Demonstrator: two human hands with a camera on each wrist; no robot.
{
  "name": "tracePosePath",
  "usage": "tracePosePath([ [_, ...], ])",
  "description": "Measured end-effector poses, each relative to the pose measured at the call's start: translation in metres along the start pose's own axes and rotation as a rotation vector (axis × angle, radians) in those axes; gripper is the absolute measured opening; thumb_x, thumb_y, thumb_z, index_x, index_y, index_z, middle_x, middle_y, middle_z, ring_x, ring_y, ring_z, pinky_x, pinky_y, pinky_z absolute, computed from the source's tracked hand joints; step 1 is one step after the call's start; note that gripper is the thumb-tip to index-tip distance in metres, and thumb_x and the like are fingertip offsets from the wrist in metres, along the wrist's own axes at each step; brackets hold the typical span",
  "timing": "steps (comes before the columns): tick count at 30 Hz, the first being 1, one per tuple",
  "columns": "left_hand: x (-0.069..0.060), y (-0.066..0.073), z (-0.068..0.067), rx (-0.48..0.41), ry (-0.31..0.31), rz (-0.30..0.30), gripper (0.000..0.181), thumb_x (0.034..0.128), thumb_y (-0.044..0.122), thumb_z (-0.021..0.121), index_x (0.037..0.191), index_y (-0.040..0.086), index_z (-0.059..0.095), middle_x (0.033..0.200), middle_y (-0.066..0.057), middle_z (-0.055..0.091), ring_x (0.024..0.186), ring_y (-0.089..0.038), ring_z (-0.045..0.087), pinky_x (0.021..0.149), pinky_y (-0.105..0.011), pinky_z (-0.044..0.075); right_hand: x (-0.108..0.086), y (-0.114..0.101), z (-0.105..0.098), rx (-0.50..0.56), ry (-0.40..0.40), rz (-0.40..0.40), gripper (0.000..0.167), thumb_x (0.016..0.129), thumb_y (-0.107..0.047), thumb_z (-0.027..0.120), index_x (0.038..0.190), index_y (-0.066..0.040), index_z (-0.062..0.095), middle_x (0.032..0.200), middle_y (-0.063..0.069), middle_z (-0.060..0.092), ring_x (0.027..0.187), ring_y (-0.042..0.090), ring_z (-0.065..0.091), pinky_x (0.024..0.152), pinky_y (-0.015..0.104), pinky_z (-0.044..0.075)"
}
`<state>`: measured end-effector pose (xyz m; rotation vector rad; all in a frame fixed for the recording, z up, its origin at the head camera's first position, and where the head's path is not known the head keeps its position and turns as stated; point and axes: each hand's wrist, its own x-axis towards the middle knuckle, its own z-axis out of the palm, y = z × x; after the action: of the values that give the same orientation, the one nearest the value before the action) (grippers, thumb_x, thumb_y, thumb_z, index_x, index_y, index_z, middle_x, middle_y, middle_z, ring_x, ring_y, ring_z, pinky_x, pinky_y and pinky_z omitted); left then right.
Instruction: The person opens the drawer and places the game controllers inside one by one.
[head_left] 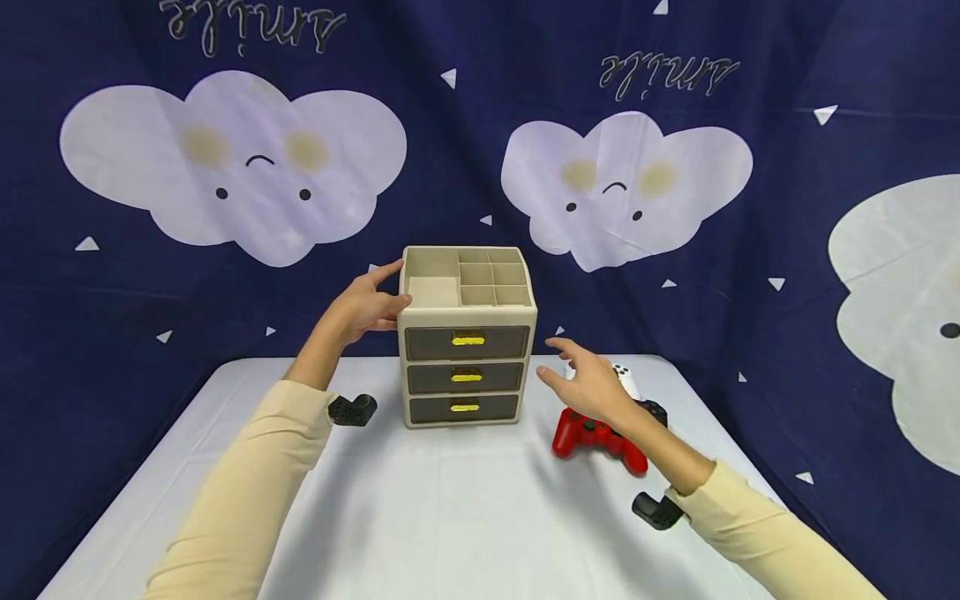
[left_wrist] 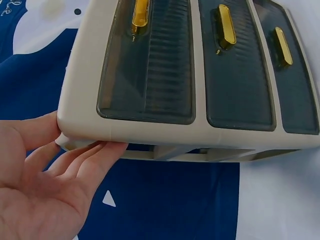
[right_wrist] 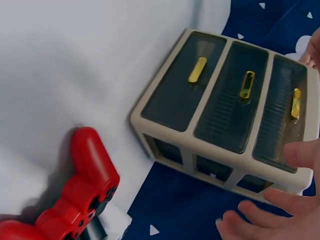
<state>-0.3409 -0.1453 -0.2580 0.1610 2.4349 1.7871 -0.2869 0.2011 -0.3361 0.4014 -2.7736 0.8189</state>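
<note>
A beige desktop drawer organizer [head_left: 468, 317] with three dark drawers and gold handles stands upright at the table's back. Its top is divided into one large and several small compartments. My left hand [head_left: 366, 307] grips its upper left side, thumb over the top edge and fingers against the side wall, as the left wrist view shows with the hand [left_wrist: 60, 175] close up. To the organizer's right hovers my right hand [head_left: 588, 383], fingers spread and holding nothing. In the right wrist view this hand [right_wrist: 285, 210] overlaps the organizer's upper corner; whether it touches cannot be told.
A red game controller [head_left: 600, 440] lies on the white table [head_left: 450, 517] below my right hand. Behind it are a white controller [head_left: 626, 379] and a black one [head_left: 655, 410], partly hidden. A dark blue cloud-print curtain [head_left: 450, 167] hangs behind the table.
</note>
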Motion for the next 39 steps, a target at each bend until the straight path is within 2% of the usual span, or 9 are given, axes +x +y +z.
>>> tracePosePath([
  [5, 0.001, -0.001, 0.003, -0.01, 0.017, 0.012, 0.077, 0.1035, 0.01, 0.058, 0.164, 0.032, 0.017, 0.154, -0.023, 0.043, 0.125, -0.037, 0.061, 0.103, -0.046, 0.054, 0.003, -0.009, -0.001, 0.08, -0.002, 0.02, 0.049, 0.097, -0.037, 0.065, 0.139, -0.012, 0.061, 0.124, 0.017, 0.07, 0.111, 0.035, 0.066, 0.093, 0.053, 0.055],
  [10, 0.002, -0.004, 0.003, -0.026, 0.023, -0.006, 0.075, 0.1037, 0.011, 0.058, 0.163, 0.034, 0.018, 0.152, -0.023, 0.045, 0.122, -0.034, 0.062, 0.103, -0.044, 0.055, 0.009, -0.019, 0.002, 0.166, -0.015, 0.026, 0.04, 0.098, -0.036, 0.066, 0.128, -0.01, 0.069, 0.113, 0.011, 0.076, 0.102, 0.027, 0.072, 0.086, 0.044, 0.058],
  [15, 0.003, -0.006, 0.003, -0.034, 0.027, 0.005, 0.075, 0.1038, 0.011, 0.058, 0.163, 0.034, 0.019, 0.154, -0.022, 0.043, 0.121, -0.034, 0.063, 0.103, -0.043, 0.054, 0.019, -0.032, 0.007, 0.379, -0.094, 0.094, 0.035, 0.098, -0.031, 0.066, 0.119, -0.005, 0.073, 0.112, 0.015, 0.075, 0.094, 0.028, 0.072, 0.084, 0.039, 0.06],
  [20, 0.003, -0.006, 0.004, -0.029, 0.039, 0.01, 0.074, 0.1039, 0.012, 0.058, 0.163, 0.033, 0.019, 0.155, -0.022, 0.042, 0.119, -0.032, 0.064, 0.102, -0.042, 0.055, 0.031, -0.044, 0.014, 0.618, -0.184, 0.22, 0.041, 0.098, -0.03, 0.066, 0.122, 0.003, 0.07, 0.119, 0.022, 0.071, 0.107, 0.036, 0.069, 0.089, 0.034, 0.061],
  [24, 0.003, -0.005, 0.005, -0.008, 0.043, 0.003, 0.073, 0.1043, 0.012, 0.057, 0.163, 0.034, 0.019, 0.156, -0.021, 0.041, 0.116, -0.031, 0.064, 0.101, -0.041, 0.056, 0.038, -0.05, 0.021, 0.743, -0.221, 0.274, 0.041, 0.099, -0.026, 0.064, 0.123, 0.007, 0.068, 0.123, 0.023, 0.07, 0.115, 0.036, 0.068, 0.092, 0.034, 0.061],
  [32, 0.0, -0.006, 0.004, 0.003, 0.037, 0.005, 0.074, 0.1047, 0.013, 0.057, 0.163, 0.034, 0.018, 0.16, -0.021, 0.035, 0.123, -0.035, 0.061, 0.104, -0.043, 0.054, 0.046, -0.062, 0.034, 0.89, -0.247, 0.337, 0.036, 0.1, -0.02, 0.061, 0.117, 0.01, 0.069, 0.115, 0.024, 0.073, 0.108, 0.034, 0.071, 0.088, 0.034, 0.062],
  [39, -0.003, -0.005, 0.002, 0.033, 0.031, 0.013, 0.075, 0.1048, 0.013, 0.057, 0.163, 0.034, 0.016, 0.16, -0.021, 0.035, 0.127, -0.035, 0.06, 0.105, -0.043, 0.053, 0.054, -0.067, 0.039, 0.969, -0.255, 0.37, 0.036, 0.101, -0.021, 0.061, 0.119, 0.01, 0.067, 0.107, 0.019, 0.075, 0.091, 0.023, 0.074, 0.086, 0.034, 0.062],
])
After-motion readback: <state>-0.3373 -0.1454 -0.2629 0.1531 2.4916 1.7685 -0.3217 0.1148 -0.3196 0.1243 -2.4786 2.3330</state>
